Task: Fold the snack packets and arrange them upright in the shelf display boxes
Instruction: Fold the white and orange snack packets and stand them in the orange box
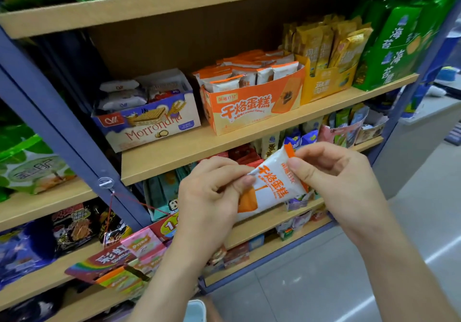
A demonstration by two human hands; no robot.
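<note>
Head view: we look down at our two hands in front of a snack shelf.
Packet: a white and orange snack packet [273,187] is up in the air between our hands, tilted, in front of the lower shelves.
Left hand: our left hand [212,197] pinches the packet's lower left part, thumb on the front and fingers curled behind it.
Right hand: our right hand [334,179] pinches the upper right end by the orange strip, thumb on the front.
Orange box: the orange display box [252,107] sits on the middle shelf board [249,144]. It is full of the same kind of packets [249,72], and they stand up in rows.
White box: a white and blue wafer box [149,122] sits just left of the orange box, with white packs lying in it.
Yellow box: a yellow display box [326,82] touches the right side of the orange box, and gold packets stand tall in it.
Green bags: big green bags [396,44] stand at the right end of the same shelf.
Floor: a grey floor [324,284] shows under our arms.
</note>
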